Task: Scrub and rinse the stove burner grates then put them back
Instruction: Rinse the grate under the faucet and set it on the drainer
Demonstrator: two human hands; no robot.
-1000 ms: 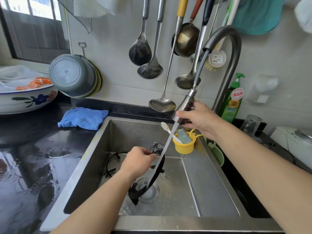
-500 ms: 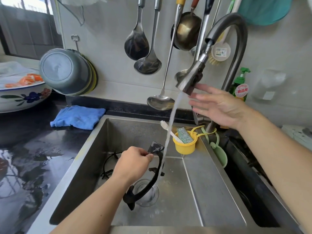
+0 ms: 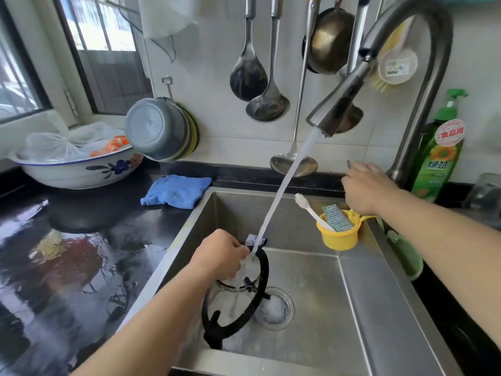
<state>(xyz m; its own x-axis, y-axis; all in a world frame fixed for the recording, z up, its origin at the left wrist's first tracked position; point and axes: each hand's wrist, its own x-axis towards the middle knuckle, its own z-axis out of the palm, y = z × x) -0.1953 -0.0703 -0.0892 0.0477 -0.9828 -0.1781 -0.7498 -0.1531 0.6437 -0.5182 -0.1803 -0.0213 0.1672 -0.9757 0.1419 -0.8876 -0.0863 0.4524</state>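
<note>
My left hand (image 3: pixel 219 256) grips the top of a black ring-shaped burner grate (image 3: pixel 265 272) and holds it upright inside the steel sink (image 3: pixel 379 308). Water (image 3: pixel 284 191) streams from the pull-out faucet head (image 3: pixel 339 104) onto the grate right beside my fingers and splashes down toward the drain (image 3: pixel 276 308). My right hand (image 3: pixel 366 188) is at the faucet's base with its fingers curled over the lever, whose dark tip pokes out above them. A thin black arc (image 3: pixel 225 284) shows just under my left hand; what it belongs to is hidden.
A yellow cup (image 3: pixel 339 237) with a toothbrush (image 3: pixel 306 207) and a scouring pad (image 3: pixel 336 217) hangs on the sink's back right. A blue cloth (image 3: pixel 176 191) lies on the wet black counter. Green dish soap (image 3: pixel 439 153) stands right; a flowered bowl (image 3: pixel 76 169) sits left. Ladles hang overhead.
My right hand let go of the faucet head, which swung back up, and dropped to the lever at the base. My left hand shifted the grate so the stream strikes near its top.
</note>
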